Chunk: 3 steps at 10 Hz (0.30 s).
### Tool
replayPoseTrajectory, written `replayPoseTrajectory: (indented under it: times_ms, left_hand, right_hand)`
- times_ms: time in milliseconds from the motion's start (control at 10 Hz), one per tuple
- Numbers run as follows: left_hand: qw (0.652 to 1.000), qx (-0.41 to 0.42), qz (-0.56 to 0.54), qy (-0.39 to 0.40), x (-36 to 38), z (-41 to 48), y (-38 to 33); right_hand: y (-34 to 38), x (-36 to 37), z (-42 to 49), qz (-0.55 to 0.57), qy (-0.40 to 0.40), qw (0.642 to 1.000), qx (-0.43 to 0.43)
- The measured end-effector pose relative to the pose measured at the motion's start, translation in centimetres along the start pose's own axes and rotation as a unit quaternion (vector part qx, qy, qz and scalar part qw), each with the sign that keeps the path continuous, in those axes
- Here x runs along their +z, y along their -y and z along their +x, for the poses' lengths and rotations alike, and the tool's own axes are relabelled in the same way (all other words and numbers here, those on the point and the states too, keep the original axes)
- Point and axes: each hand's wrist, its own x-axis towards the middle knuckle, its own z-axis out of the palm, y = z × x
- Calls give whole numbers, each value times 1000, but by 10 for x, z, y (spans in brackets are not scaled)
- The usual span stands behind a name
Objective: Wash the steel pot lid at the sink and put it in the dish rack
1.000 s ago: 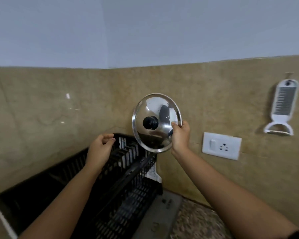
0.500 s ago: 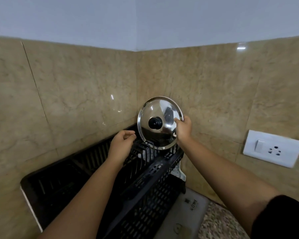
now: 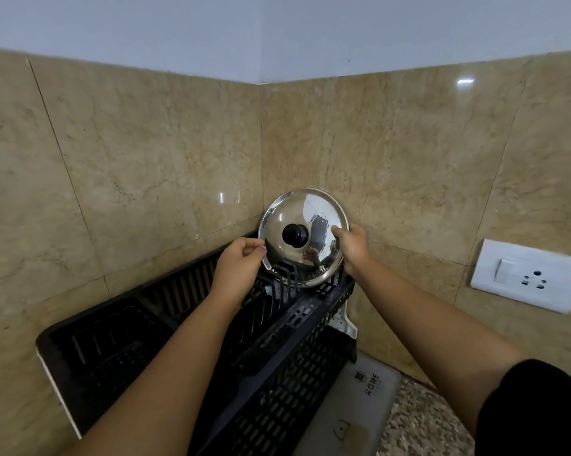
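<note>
Lid on edge over the far slots of the rack

The steel pot lid stands upright, black knob facing the person, its lower rim among the tines at the far right end of the dish rack. The right hand has its fingers closed on the right rim; the left hand, fingers curled, touches the left rim. The slot lies straight below, so I judge a short drop seats it.
</note>
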Motion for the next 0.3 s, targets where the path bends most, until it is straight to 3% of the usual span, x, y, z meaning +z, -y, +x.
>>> replayPoseTrajectory:
  times_ms: [200,300]
  left_hand:
    - [1000,1,-11,-5,-2,-2,-1]
    - [1000,16,-14,-20,-6,-3,-13]
  right_hand:
    - [8,-9,-2,-66,34,997,33]
    - [19,-16,-13,-100,10,995,16]
